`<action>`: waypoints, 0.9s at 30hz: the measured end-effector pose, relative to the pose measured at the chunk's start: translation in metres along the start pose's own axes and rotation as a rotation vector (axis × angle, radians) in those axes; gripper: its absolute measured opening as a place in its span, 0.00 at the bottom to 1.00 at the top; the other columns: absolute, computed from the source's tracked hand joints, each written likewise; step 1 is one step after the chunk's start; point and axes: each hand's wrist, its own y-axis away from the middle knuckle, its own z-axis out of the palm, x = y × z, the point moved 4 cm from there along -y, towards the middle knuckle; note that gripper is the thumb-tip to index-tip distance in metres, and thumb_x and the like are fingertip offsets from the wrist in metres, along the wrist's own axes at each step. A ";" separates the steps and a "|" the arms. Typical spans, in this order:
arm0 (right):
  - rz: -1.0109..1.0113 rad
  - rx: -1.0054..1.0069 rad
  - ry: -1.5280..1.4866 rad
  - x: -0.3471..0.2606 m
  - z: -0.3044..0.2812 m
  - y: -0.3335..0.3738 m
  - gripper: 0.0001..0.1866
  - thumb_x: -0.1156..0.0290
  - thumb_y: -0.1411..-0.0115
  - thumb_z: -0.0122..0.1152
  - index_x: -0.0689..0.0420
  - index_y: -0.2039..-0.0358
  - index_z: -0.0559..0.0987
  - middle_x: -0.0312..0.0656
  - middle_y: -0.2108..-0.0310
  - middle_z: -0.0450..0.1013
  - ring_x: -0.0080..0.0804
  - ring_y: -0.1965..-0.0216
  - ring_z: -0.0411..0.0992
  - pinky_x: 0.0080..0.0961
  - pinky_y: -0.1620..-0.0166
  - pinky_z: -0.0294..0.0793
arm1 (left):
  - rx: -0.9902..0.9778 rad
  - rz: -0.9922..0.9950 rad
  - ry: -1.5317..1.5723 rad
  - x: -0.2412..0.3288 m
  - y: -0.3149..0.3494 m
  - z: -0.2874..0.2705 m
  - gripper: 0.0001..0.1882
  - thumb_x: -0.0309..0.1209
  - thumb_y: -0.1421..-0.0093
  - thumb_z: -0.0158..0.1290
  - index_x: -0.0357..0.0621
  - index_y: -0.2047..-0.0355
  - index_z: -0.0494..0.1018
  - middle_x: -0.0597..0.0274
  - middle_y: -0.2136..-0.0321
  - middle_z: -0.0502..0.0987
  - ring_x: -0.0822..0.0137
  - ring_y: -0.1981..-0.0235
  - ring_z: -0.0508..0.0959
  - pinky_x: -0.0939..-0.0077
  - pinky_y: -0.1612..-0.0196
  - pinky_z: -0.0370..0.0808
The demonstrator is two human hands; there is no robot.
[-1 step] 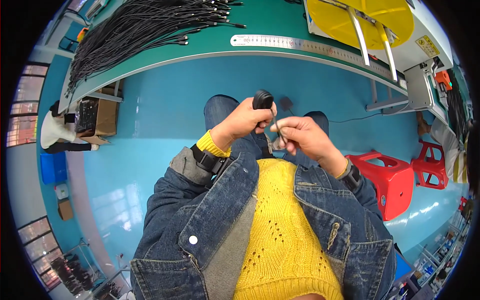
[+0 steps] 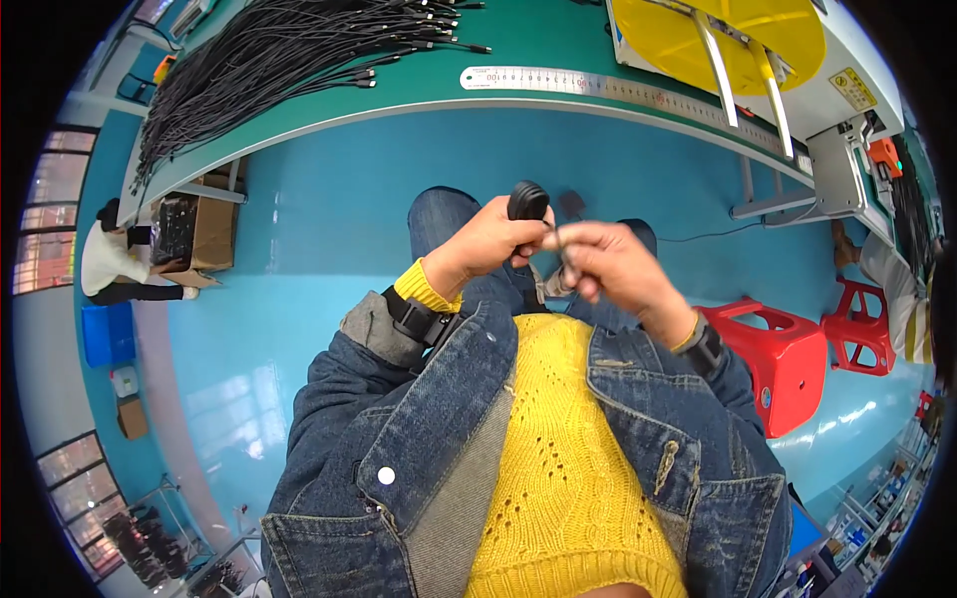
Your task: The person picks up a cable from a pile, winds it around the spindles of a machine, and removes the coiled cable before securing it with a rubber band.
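Slim black cables [image 2: 289, 75] lie sheaf-like on the green-topped desk [image 2: 419, 82]. In front of the desk, the left hand's [image 2: 486, 237] grip clamps a ridged, coiled black cable [image 2: 527, 200]; the blurred right hand [image 2: 615, 264] pinches its thin strand [image 2: 565, 258]. A flat metal ruler [image 2: 618, 91] lies along the desk's edge; a moulded red plastic stool [image 2: 795, 366] stands before the desk's right end.
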 end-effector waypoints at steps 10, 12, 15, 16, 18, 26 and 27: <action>-0.265 0.010 0.910 -0.056 -0.004 -0.019 0.18 0.70 0.52 0.61 0.61 0.60 0.72 0.35 0.80 0.70 0.20 0.82 0.67 0.14 0.81 0.65 | -0.087 -0.161 -0.296 -0.009 0.010 0.009 0.06 0.29 0.51 0.52 0.42 0.75 0.68 0.72 0.85 0.66 0.81 0.85 0.65 0.86 0.85 0.58; -0.473 -0.140 1.233 -0.054 0.009 -0.025 0.19 0.70 0.55 0.62 0.62 0.62 0.72 0.37 0.78 0.70 0.22 0.81 0.68 0.14 0.80 0.66 | -0.132 -0.127 -0.332 -0.008 0.009 0.011 0.06 0.29 0.52 0.53 0.41 0.76 0.68 0.72 0.85 0.65 0.81 0.85 0.64 0.86 0.86 0.57; -0.408 -0.051 1.087 -0.034 -0.001 -0.037 0.16 0.69 0.52 0.61 0.61 0.64 0.71 0.40 0.78 0.71 0.22 0.78 0.69 0.17 0.81 0.66 | -0.110 -0.124 -0.319 -0.008 0.011 0.007 0.07 0.27 0.53 0.54 0.41 0.75 0.67 0.71 0.85 0.65 0.81 0.86 0.63 0.86 0.86 0.56; -0.372 -0.006 1.013 -0.026 -0.006 -0.041 0.14 0.68 0.50 0.60 0.61 0.65 0.71 0.41 0.78 0.72 0.21 0.76 0.70 0.19 0.81 0.66 | -0.071 -0.139 -0.287 -0.009 0.012 0.004 0.08 0.27 0.53 0.54 0.41 0.73 0.67 0.70 0.85 0.65 0.81 0.86 0.63 0.86 0.86 0.55; -0.249 0.061 0.573 -0.004 -0.012 -0.039 0.12 0.69 0.49 0.59 0.60 0.66 0.71 0.40 0.79 0.71 0.21 0.78 0.70 0.17 0.81 0.66 | -0.027 -0.154 -0.254 -0.011 0.015 -0.004 0.09 0.26 0.53 0.54 0.40 0.71 0.67 0.69 0.84 0.65 0.81 0.86 0.62 0.86 0.86 0.55; 0.043 0.215 -0.357 0.025 -0.038 -0.031 0.05 0.70 0.43 0.50 0.57 0.69 0.70 0.35 0.80 0.70 0.16 0.84 0.65 0.11 0.85 0.61 | -0.133 -0.097 0.406 -0.009 0.020 -0.015 0.21 0.43 0.42 0.48 0.39 0.56 0.61 0.63 0.80 0.65 0.80 0.86 0.59 0.91 0.89 0.53; 0.023 0.211 -0.299 0.017 -0.039 -0.033 0.05 0.70 0.43 0.50 0.57 0.70 0.70 0.35 0.80 0.70 0.15 0.85 0.64 0.11 0.85 0.61 | -0.171 -0.095 0.479 -0.008 0.019 -0.012 0.24 0.47 0.42 0.46 0.40 0.55 0.61 0.63 0.79 0.66 0.80 0.86 0.59 0.92 0.89 0.53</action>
